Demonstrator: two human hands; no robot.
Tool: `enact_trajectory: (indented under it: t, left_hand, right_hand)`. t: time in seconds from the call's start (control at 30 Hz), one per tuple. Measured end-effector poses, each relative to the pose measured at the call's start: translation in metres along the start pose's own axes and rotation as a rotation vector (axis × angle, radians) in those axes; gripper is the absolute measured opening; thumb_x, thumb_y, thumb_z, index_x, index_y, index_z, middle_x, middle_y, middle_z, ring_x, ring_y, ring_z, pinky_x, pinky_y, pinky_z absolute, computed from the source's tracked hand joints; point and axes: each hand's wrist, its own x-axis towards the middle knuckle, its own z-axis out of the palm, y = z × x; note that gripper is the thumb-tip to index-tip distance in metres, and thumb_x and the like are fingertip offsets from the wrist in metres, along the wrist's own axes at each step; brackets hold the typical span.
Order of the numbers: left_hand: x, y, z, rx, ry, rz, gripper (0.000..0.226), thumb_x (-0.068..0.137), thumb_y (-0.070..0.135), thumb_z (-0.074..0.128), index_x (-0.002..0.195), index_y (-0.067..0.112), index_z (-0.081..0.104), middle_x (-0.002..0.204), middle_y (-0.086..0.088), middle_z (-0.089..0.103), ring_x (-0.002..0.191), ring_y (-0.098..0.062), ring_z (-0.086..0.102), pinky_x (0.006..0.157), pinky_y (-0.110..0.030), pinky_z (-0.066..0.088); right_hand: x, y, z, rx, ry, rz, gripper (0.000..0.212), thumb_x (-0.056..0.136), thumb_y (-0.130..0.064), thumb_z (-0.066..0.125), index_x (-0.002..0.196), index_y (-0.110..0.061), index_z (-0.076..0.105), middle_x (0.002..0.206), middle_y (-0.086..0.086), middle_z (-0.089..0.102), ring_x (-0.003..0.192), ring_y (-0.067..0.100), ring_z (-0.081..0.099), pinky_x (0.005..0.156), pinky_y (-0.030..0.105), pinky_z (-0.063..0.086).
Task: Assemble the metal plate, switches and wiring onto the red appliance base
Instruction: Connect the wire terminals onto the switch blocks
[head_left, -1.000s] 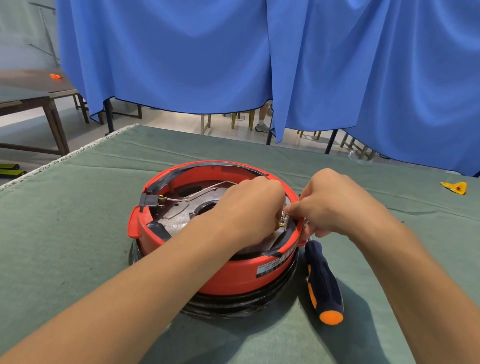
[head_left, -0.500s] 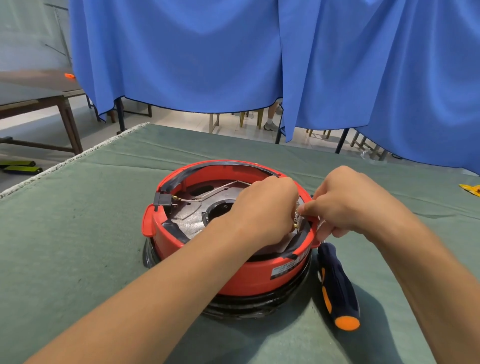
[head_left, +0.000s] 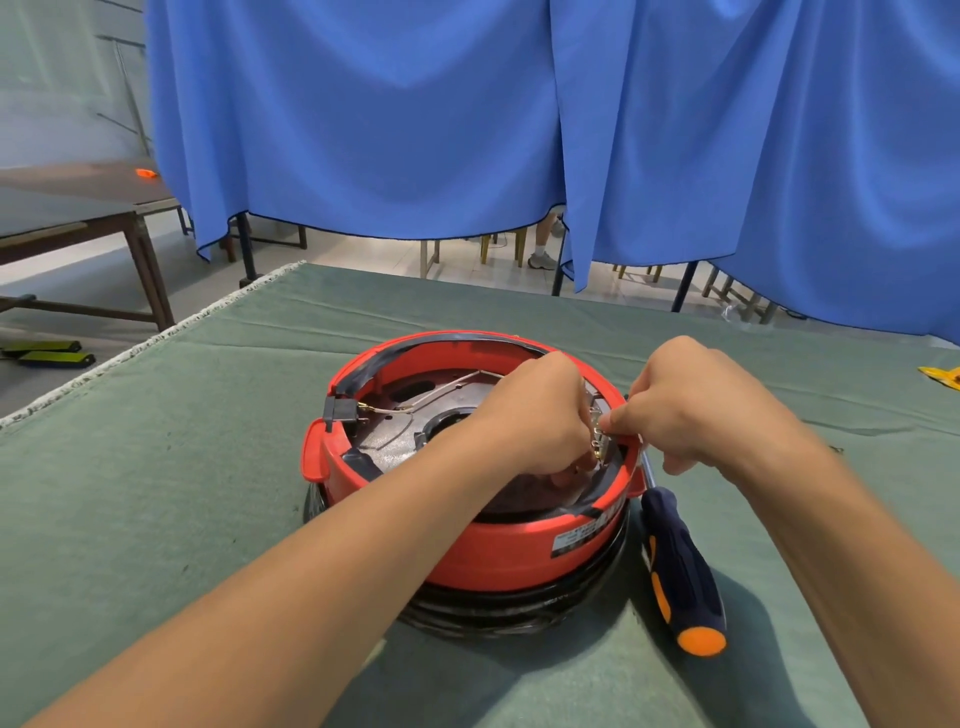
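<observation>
Hands barely shifted: left hand (head_left: 535, 415) curled inside red base (head_left: 483, 556), right hand (head_left: 691, 410) pinching one small metal switch part (head_left: 598, 434) between them at the rim, white label (head_left: 584, 538) below unreadable, one screwdriver (head_left: 678, 566) under right wrist on tabletop (head_left: 156, 493).

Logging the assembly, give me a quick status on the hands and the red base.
Both hands, left and right, pinching a small metal terminal part at the red base's right rim. Screwdriver lies unused beside the base.
</observation>
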Motion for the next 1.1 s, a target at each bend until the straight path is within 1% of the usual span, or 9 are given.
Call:
enact_trajectory:
  t: [0.07, 0.2, 0.37, 0.47, 0.63, 0.77, 0.93, 1.03, 1.1]
  left_hand:
    - [-0.001, -0.001, -0.001, -0.022, -0.015, 0.007, 0.010, 0.078, 0.001, 0.068, 0.075, 0.007, 0.076, 0.064, -0.009, 0.068, 0.065, -0.027, 0.066, 0.069, -0.042, 0.058]
    - [-0.005, -0.004, -0.005, 0.032, -0.009, 0.051, 0.008, 0.081, 0.010, 0.070, 0.081, 0.015, 0.077, 0.069, -0.007, 0.069, 0.073, -0.024, 0.065, 0.074, -0.042, 0.057]
    - [-0.009, -0.010, -0.008, 0.080, 0.033, 0.053, 0.010, 0.082, 0.020, 0.073, 0.089, 0.025, 0.077, 0.067, 0.009, 0.062, 0.070, -0.013, 0.057, 0.068, -0.031, 0.051]
    - [-0.007, -0.003, -0.006, 0.097, 0.035, 0.088, 0.011, 0.079, 0.014, 0.071, 0.084, 0.022, 0.079, 0.077, -0.002, 0.072, 0.077, -0.020, 0.065, 0.074, -0.039, 0.056]
    - [-0.001, -0.004, -0.011, 0.000, -0.029, 0.087, 0.011, 0.077, 0.004, 0.071, 0.072, 0.012, 0.077, 0.062, -0.008, 0.069, 0.052, -0.017, 0.060, 0.061, -0.032, 0.057]
    - [0.000, -0.009, -0.009, -0.123, -0.086, 0.042, 0.033, 0.076, -0.006, 0.067, 0.052, 0.017, 0.066, 0.048, -0.005, 0.061, 0.044, -0.018, 0.058, 0.052, -0.029, 0.056]
    - [-0.004, -0.010, -0.006, -0.086, -0.064, 0.054, 0.017, 0.079, 0.000, 0.067, 0.066, 0.011, 0.072, 0.056, -0.005, 0.063, 0.048, -0.013, 0.055, 0.055, -0.024, 0.049]
    - [-0.012, -0.007, -0.012, 0.015, -0.025, 0.087, 0.010, 0.084, 0.012, 0.067, 0.086, 0.011, 0.077, 0.075, -0.004, 0.072, 0.063, -0.013, 0.061, 0.066, -0.026, 0.051]
    - [-0.021, -0.010, -0.019, 0.053, 0.032, 0.100, 0.013, 0.085, 0.017, 0.066, 0.089, 0.017, 0.077, 0.079, 0.003, 0.072, 0.072, -0.010, 0.063, 0.071, -0.029, 0.052]
  right_hand:
    - [0.000, 0.000, 0.000, 0.012, -0.004, 0.000, 0.028, 0.082, -0.031, 0.072, 0.082, -0.003, 0.070, 0.068, 0.010, 0.070, 0.063, 0.026, 0.069, 0.058, 0.030, 0.053]
    - [0.000, 0.000, 0.003, 0.014, 0.051, -0.031, 0.026, 0.082, -0.026, 0.068, 0.070, -0.002, 0.066, 0.041, 0.004, 0.060, 0.054, 0.023, 0.066, 0.056, 0.028, 0.053]
    - [-0.002, 0.000, 0.001, 0.035, 0.025, -0.043, 0.027, 0.083, -0.035, 0.067, 0.075, -0.009, 0.066, 0.052, 0.004, 0.066, 0.068, 0.024, 0.069, 0.074, 0.042, 0.058]
    - [-0.001, 0.004, 0.003, -0.039, 0.071, -0.059, 0.026, 0.084, -0.031, 0.065, 0.070, -0.010, 0.061, 0.059, 0.005, 0.068, 0.071, 0.026, 0.068, 0.074, 0.039, 0.057]
    - [0.002, 0.002, 0.000, -0.004, 0.044, -0.068, 0.025, 0.084, -0.027, 0.066, 0.073, -0.005, 0.068, 0.052, 0.004, 0.067, 0.064, 0.023, 0.069, 0.070, 0.038, 0.059]
    - [0.004, 0.002, 0.006, -0.046, 0.112, -0.103, 0.029, 0.081, -0.020, 0.068, 0.058, -0.007, 0.055, 0.044, 0.005, 0.055, 0.053, 0.027, 0.060, 0.055, 0.027, 0.049]
    - [0.004, 0.003, 0.014, -0.057, 0.150, -0.110, 0.029, 0.082, -0.019, 0.064, 0.058, -0.010, 0.049, 0.056, 0.006, 0.053, 0.064, 0.030, 0.059, 0.058, 0.030, 0.046]
    - [0.003, 0.001, 0.013, -0.050, 0.154, -0.082, 0.021, 0.081, -0.024, 0.063, 0.064, -0.014, 0.055, 0.062, 0.002, 0.059, 0.070, 0.026, 0.062, 0.063, 0.030, 0.047]
    - [0.003, 0.001, 0.012, -0.041, 0.169, -0.047, 0.018, 0.077, -0.028, 0.063, 0.065, -0.016, 0.056, 0.065, 0.001, 0.060, 0.068, 0.024, 0.060, 0.060, 0.028, 0.043]
